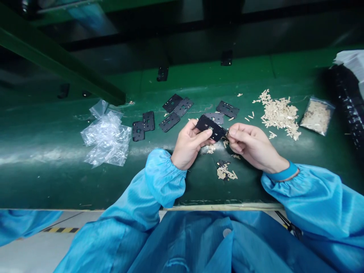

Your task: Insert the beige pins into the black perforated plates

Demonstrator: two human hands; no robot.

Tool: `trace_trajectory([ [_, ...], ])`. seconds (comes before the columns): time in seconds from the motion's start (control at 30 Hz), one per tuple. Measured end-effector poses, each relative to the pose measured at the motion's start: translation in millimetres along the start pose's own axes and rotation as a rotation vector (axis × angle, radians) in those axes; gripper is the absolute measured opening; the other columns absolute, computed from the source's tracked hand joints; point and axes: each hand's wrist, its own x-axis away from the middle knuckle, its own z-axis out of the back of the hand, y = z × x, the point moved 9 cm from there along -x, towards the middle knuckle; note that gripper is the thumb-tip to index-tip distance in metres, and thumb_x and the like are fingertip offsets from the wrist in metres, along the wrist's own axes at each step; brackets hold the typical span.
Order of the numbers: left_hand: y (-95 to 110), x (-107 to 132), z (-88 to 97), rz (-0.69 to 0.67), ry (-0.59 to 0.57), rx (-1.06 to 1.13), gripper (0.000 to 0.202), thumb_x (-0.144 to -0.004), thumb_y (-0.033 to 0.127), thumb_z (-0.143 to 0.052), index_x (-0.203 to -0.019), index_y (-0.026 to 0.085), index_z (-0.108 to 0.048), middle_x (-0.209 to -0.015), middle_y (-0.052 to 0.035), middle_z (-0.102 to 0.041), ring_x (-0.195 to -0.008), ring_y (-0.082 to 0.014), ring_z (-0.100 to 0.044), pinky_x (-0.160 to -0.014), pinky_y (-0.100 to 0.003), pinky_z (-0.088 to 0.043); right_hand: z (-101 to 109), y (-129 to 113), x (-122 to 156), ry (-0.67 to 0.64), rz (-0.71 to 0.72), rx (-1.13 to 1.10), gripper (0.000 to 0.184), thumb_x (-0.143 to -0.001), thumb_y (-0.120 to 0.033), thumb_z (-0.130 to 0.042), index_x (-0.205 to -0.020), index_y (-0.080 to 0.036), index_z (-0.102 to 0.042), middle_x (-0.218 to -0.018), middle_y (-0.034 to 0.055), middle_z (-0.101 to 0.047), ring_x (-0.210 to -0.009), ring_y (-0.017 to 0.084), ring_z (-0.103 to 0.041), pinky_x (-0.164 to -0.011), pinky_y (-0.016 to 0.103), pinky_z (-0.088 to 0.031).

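Observation:
My left hand (191, 143) grips a flat black plastic plate (212, 128) with small cut-outs, tilted above the table. At the plate's right corner, the thumb and fingers of my right hand (250, 144) are pinched together; whatever lies between them is too small to make out. Behind the held plate, a similar dark plate (217, 117) lies on the table, partly covered. Another black plate (227, 109) rests just beyond it. Below my hands is a small heap of beige strips and black bits (226, 172).
Several black plates (170, 122) lie left of centre on the green table (159, 174). Clear plastic bags (106, 136) are piled further left. To the right are a heap of beige pieces (280, 113) and a filled bag (317, 115). A green beam (65, 64) slants down at left.

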Motion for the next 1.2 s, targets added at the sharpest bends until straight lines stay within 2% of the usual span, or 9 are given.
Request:
trace_trajectory([
  [0.33, -7, 3, -2.3, 0.075, 0.021, 0.06, 0.042, -0.074, 0.03, -0.088, -0.099, 0.019, -0.057, -0.09, 0.0036, -0.068, -0.074, -0.0058, -0.068, -0.072, -0.018, -0.062, -4, 1, 1, -0.013, 0.028, -0.003, 0.024, -0.09, -0.032, -0.073, -0.077, -0.019, -0.058, -0.059, -0.0061, -0.05, -0.048, 0.007, -0.039, -0.047, 0.025, -0.025],
  [0.53, -11, 5, -5.5, 0.105, 0.036, 0.093, 0.047, -0.07, 0.032, -0.091, -0.095, 0.02, -0.054, -0.085, 0.0058, -0.067, -0.068, -0.005, -0.067, -0.069, -0.018, -0.062, -8, 2, 2, -0.034, 0.03, -0.029, 0.026, -0.089, -0.034, -0.074, -0.076, -0.02, -0.056, -0.056, -0.0068, -0.048, -0.048, 0.008, -0.038, -0.047, 0.025, -0.026],
  [0.93, -15, 7, -6.2, 0.13, 0.045, 0.12, 0.046, -0.071, 0.032, -0.09, -0.097, 0.019, -0.055, -0.087, 0.0045, -0.069, -0.069, -0.0047, -0.068, -0.069, -0.016, -0.061, -14, 7, 3, -0.057, 0.039, -0.088, 0.023, -0.092, -0.034, -0.072, -0.079, -0.021, -0.056, -0.059, -0.0063, -0.05, -0.051, 0.009, -0.041, -0.053, 0.026, -0.027],
  [1.07, -14, 7, -5.3, 0.128, 0.046, 0.128, 0.046, -0.072, 0.033, -0.09, -0.099, 0.02, -0.056, -0.087, 0.0048, -0.07, -0.07, -0.0051, -0.069, -0.071, -0.016, -0.062, -18, 12, 4, -0.088, 0.008, -0.023, 0.024, -0.093, -0.034, -0.072, -0.079, -0.02, -0.056, -0.059, -0.0064, -0.05, -0.052, 0.009, -0.04, -0.052, 0.026, -0.027],
  [1.2, -14, 7, -5.4, 0.129, 0.043, 0.114, 0.046, -0.072, 0.033, -0.09, -0.099, 0.02, -0.055, -0.086, 0.005, -0.07, -0.068, -0.0051, -0.069, -0.071, -0.017, -0.062, -10, 8, 4, -0.008, 0.041, -0.043, 0.018, -0.092, -0.032, -0.072, -0.085, -0.021, -0.06, -0.065, -0.0052, -0.054, -0.054, 0.009, -0.045, -0.053, 0.025, -0.03],
])
